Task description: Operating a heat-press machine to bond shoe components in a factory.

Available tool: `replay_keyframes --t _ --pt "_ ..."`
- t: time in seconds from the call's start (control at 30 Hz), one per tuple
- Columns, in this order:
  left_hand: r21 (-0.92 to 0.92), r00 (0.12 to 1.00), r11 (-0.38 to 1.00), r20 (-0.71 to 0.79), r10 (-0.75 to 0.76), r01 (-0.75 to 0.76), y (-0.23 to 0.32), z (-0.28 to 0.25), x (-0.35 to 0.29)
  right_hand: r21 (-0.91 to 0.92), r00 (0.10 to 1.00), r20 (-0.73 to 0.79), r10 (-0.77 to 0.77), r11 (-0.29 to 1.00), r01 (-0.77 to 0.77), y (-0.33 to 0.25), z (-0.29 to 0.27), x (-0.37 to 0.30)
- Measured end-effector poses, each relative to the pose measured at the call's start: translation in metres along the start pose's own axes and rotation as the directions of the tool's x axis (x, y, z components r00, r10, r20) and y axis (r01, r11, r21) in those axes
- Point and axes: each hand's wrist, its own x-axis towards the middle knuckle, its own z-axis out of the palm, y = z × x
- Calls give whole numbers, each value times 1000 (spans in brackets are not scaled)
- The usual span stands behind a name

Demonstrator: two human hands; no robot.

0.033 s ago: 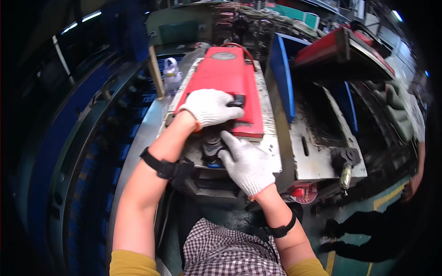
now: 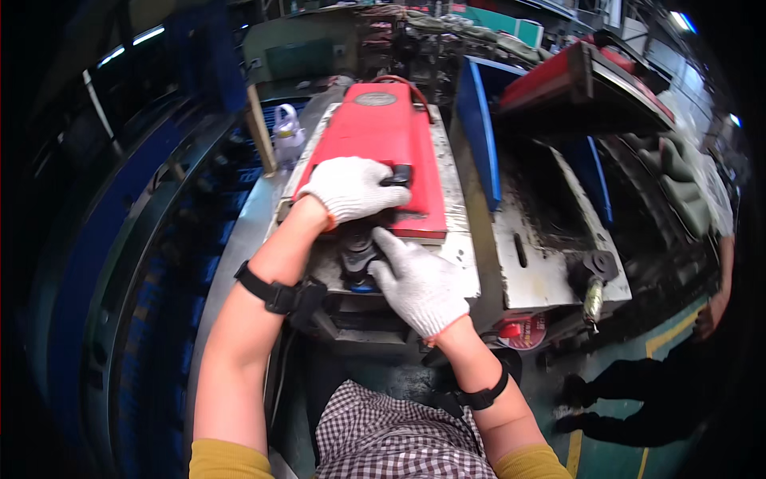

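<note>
A red metal cover [image 2: 379, 128] with an oval plate lies closed on a pale, worn machine bed [image 2: 459, 263]. My left hand [image 2: 349, 189], in a white knit glove, is closed around the black handle [image 2: 399, 176] at the cover's near end. Just below it, a dark metal latch [image 2: 357, 254] sits on the front of the bed. My right hand [image 2: 423, 289], gloved likewise, is at the latch's right side. Its thumb and forefinger are apart, their tips touching or very near the latch; the other fingers are mostly hidden.
To the right, a second machine bed [image 2: 527, 275] has its red cover [image 2: 550, 80] raised, with blue side panels [image 2: 481, 128]. A lilac bottle [image 2: 288, 134] stands left of my machine. A person in dark trousers [image 2: 638, 399] is at the far right.
The whole scene sits slightly farther left in the picture. Both hands keep their places at the handle and the latch.
</note>
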Motion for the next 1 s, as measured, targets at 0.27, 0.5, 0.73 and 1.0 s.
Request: replay_keyframes --t 0.27,0.5,0.73,1.0 --pt "10 991 998 -120 -60 62 14 10 -9 85 999 1 51 995 -51 6 6 -5" --pt "-1 986 995 -133 -103 103 13 10 -10 109 998 18 64 992 -66 1 0 -3" --pt "3 982 998 -178 -59 60 18 17 -7 141 995 -100 32 990 -17 7 5 -10" --pt "-17 974 998 -217 -68 66 19 17 -5 137 995 -79 63 989 -52 5 2 -5"
